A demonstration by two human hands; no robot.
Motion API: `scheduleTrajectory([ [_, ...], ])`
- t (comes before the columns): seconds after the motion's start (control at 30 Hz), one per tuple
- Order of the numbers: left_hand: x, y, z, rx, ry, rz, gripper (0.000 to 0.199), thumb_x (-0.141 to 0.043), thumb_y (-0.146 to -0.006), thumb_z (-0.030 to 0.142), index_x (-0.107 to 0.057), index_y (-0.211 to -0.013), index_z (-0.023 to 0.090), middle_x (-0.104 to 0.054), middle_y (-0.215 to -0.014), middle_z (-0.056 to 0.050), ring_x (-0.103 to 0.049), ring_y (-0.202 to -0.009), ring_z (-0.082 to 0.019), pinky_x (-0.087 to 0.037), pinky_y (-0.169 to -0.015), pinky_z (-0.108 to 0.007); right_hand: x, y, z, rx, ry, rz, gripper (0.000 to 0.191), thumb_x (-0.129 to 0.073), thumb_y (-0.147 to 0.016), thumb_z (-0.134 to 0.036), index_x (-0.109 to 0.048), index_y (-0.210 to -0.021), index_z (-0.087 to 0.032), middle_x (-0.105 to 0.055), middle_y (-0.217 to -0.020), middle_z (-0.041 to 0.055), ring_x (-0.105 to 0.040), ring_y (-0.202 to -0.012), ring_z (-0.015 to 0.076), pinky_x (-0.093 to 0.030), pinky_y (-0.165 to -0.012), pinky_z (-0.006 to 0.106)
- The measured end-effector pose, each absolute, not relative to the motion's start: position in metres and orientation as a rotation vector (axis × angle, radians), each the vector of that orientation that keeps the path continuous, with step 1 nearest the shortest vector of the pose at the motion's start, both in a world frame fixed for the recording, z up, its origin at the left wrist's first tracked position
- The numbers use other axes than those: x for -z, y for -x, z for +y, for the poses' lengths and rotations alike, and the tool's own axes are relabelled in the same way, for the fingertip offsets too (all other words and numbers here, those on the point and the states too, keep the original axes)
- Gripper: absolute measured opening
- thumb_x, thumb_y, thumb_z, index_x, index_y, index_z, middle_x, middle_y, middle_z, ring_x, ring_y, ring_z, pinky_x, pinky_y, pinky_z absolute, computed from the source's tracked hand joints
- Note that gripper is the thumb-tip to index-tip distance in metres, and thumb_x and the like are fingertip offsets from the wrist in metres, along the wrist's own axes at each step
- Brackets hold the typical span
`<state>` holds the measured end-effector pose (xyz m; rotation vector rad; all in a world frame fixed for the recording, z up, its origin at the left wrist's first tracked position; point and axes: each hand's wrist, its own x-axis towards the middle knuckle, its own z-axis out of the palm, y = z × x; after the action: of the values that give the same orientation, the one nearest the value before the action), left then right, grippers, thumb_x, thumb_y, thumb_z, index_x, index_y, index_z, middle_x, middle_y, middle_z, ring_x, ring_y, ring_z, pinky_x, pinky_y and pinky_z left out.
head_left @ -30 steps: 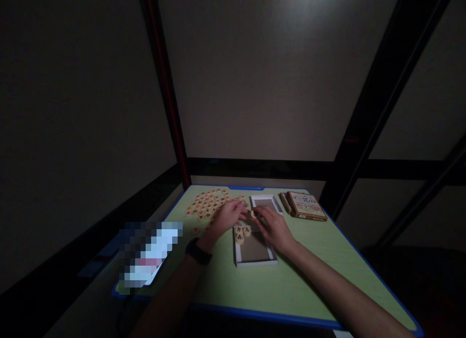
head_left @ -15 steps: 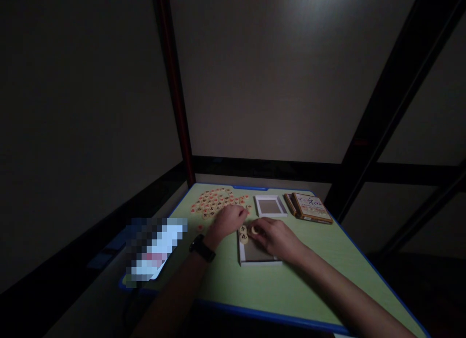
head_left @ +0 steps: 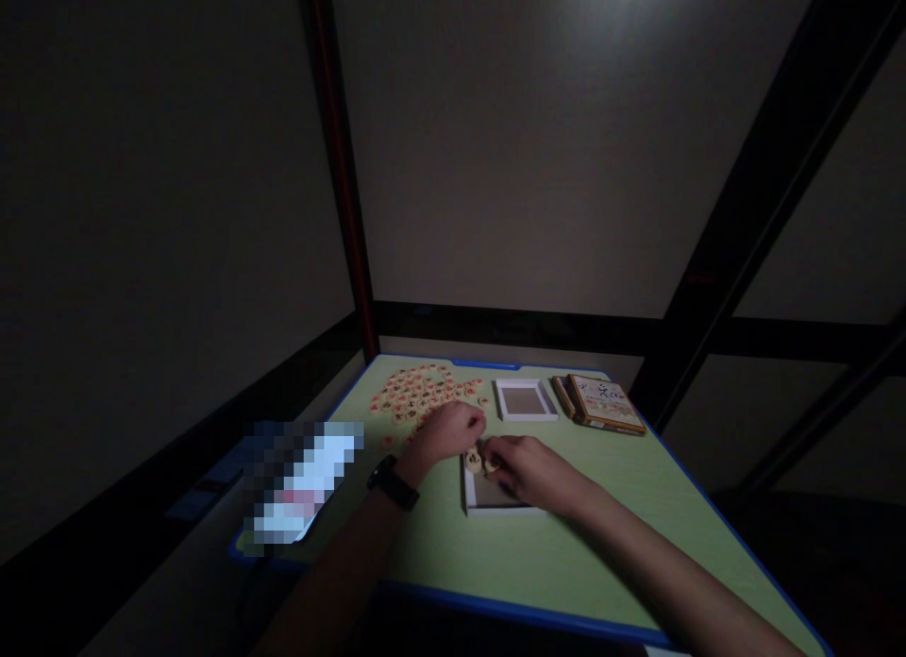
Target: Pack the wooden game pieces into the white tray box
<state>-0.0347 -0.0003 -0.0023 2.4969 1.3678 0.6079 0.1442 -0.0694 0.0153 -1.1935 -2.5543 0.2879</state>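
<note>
Over the near white-rimmed box tray (head_left: 468,496), my right hand (head_left: 532,468) pinches a round wooden xiangqi piece (head_left: 491,465) close to the tray's floor. Another xiangqi piece (head_left: 474,463) with a black character lies in the tray's left side, just left of those fingers. My left hand (head_left: 451,429), with a dark watch on its wrist, hovers by the tray's far left corner. Its fingers are curled closed, and whatever they hold is hidden. Beyond it spreads a group of xiangqi pieces (head_left: 411,395) with red and black characters.
A second white-rimmed tray (head_left: 550,415) rests farther back on the green, blue-edged table (head_left: 601,563). Orange-edged printed boxes (head_left: 607,404) are at the back right. A lit screen, blurred out (head_left: 311,482), lies at the left edge. Walls stand close behind.
My right hand has brought its piece nearer and lower, beside the piece in the tray. My left hand has shifted slightly toward the tray, covering its far left corner.
</note>
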Motion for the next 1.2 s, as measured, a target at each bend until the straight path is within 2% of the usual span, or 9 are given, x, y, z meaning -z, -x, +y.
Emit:
scheduleTrajectory([
  [0.27, 0.001, 0.034, -0.002, -0.57, -2.496, 1.367, 0.031, -0.045, -0.086, 0.025, -0.071, -0.07, 0.019, -0.071, -0.074, -0.004, -0.06, -0.072, -0.017, -0.039, -0.065, -0.024, 0.0, -0.144, -0.062, -0.316, 1.113, -2.46, 0.019, -0.07, -0.074, -0.008, -0.064, -0.09, -0.017, -0.067, -0.089, 0.0065, -0.062, -0.079, 0.0191, -0.045, -0.07, 0.026],
  [0.43, -0.006, 0.035, -0.003, -0.585, -2.491, 1.374, 0.031, -0.045, -0.086, 0.024, -0.071, -0.068, 0.019, -0.07, -0.072, -0.003, -0.059, -0.07, -0.016, -0.038, -0.064, -0.024, -0.015, -0.157, -0.057, -0.372, 1.207, -2.385, 0.026, -0.072, -0.071, -0.007, -0.067, -0.094, -0.018, -0.067, -0.082, 0.0028, -0.062, -0.074, 0.0168, -0.044, -0.066, 0.024],
  [0.63, -0.007, 0.037, -0.001, -0.686, -2.474, 1.419, 0.033, -0.047, -0.086, 0.028, -0.067, -0.062, 0.019, -0.068, -0.068, -0.004, -0.058, -0.067, -0.016, -0.038, -0.064, -0.025, -0.023, -0.166, -0.056, -0.021, 1.463, -2.577, 0.007, -0.067, -0.082, -0.021, -0.072, -0.086, -0.018, -0.069, -0.088, 0.009, -0.065, -0.077, 0.0219, -0.043, -0.066, 0.028],
  [0.73, -0.004, 0.038, 0.0, -0.643, -2.47, 1.454, 0.034, -0.045, -0.088, 0.029, -0.068, -0.065, 0.019, -0.069, -0.072, -0.005, -0.06, -0.071, -0.017, -0.039, -0.067, -0.025, -0.019, -0.163, -0.058, 0.04, 1.501, -2.646, 0.01, -0.065, -0.086, -0.026, -0.072, -0.088, -0.02, -0.069, -0.091, 0.0097, -0.067, -0.078, 0.0226, -0.042, -0.065, 0.028],
  [0.93, 0.0, 0.037, -0.001, -0.546, -2.484, 1.418, 0.034, -0.042, -0.089, 0.028, -0.071, -0.073, 0.019, -0.072, -0.079, -0.006, -0.062, -0.077, -0.018, -0.04, -0.068, -0.025, -0.017, -0.16, -0.057, 0.112, 1.479, -2.662, 0.016, -0.053, -0.094, -0.023, -0.066, -0.1, -0.016, -0.068, -0.097, 0.0118, -0.067, -0.082, 0.0234, -0.041, -0.065, 0.029],
  [1.2, -0.004, 0.036, -0.001, -0.564, -2.452, 1.349, 0.033, -0.042, -0.087, 0.026, -0.071, -0.072, 0.017, -0.071, -0.078, -0.005, -0.059, -0.073, -0.016, -0.04, -0.067, -0.024, -0.015, -0.153, -0.052, 0.003, 1.382, -2.63, 0.018, -0.047, -0.098, -0.02, -0.061, -0.109, -0.016, -0.066, -0.101, 0.0111, -0.064, -0.091, 0.0215, -0.044, -0.077, 0.029],
])
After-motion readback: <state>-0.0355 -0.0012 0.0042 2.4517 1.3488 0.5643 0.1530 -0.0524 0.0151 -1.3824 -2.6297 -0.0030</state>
